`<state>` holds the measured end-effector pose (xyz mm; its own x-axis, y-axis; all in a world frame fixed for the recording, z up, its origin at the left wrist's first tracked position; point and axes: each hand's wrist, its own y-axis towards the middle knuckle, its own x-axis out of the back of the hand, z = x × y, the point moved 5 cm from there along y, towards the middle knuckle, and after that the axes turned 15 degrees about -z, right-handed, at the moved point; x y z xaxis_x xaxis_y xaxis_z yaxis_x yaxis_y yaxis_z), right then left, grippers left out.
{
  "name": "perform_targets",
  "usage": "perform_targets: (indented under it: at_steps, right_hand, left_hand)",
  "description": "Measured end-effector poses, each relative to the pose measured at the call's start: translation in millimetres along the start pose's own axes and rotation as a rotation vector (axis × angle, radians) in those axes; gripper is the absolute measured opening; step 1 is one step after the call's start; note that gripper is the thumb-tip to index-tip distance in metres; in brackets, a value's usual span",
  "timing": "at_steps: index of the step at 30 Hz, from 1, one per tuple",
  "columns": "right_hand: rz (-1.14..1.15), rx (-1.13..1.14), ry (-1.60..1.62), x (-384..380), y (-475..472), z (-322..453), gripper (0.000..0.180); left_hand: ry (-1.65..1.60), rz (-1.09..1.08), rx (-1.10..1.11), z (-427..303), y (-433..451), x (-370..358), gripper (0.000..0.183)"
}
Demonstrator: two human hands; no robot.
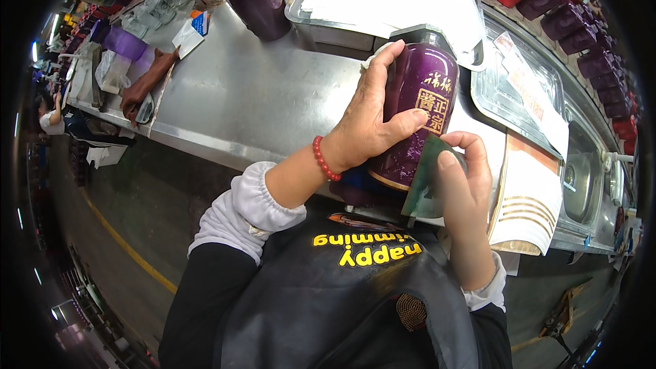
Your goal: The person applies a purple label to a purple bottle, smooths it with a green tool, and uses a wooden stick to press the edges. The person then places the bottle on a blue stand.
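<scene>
A glossy purple bottle (pixel 405 148) with gold lettering and a gold line round its base lies tilted before me, its neck towards the back. My left hand (pixel 376 118) is shut on its side, thumb across the front. A bit of whitish cloth or paper shows behind those fingers. My right hand (pixel 469 174) pinches a thin dark green flexible sheet (pixel 423 184), like a squeegee blade, whose edge meets the lower front of the bottle. The surface under the bottle's base is mostly hidden.
A second purple bottle (pixel 259 2) stands at the back left of the steel worktop (pixel 246 97). Behind are a clear tray (pixel 348 28) with white sheets and a transparent lid (pixel 517 107). At right is a sink (pixel 581 179); at left, a brown cloth (pixel 148 82). A person (pixel 51 118) is far left.
</scene>
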<state>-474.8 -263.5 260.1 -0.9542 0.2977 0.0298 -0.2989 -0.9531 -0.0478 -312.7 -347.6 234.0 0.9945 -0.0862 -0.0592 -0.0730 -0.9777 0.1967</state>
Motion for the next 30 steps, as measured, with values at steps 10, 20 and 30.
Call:
perform_targets:
  at_steps: [10,20,30]
  right_hand:
    - [0.014,-0.016,-0.045,0,2,7,0.019]
    - [0.262,0.672,-0.654,-20,103,97,0.016]
    - [0.291,1.269,-0.321,3,30,49,0.029]
  left_hand:
    - [-0.003,0.017,-0.001,2,2,-1,0.096]
    - [0.029,0.017,-0.006,2,-1,-4,0.096]
    - [0.078,-0.084,-0.381,-18,-21,22,0.075]
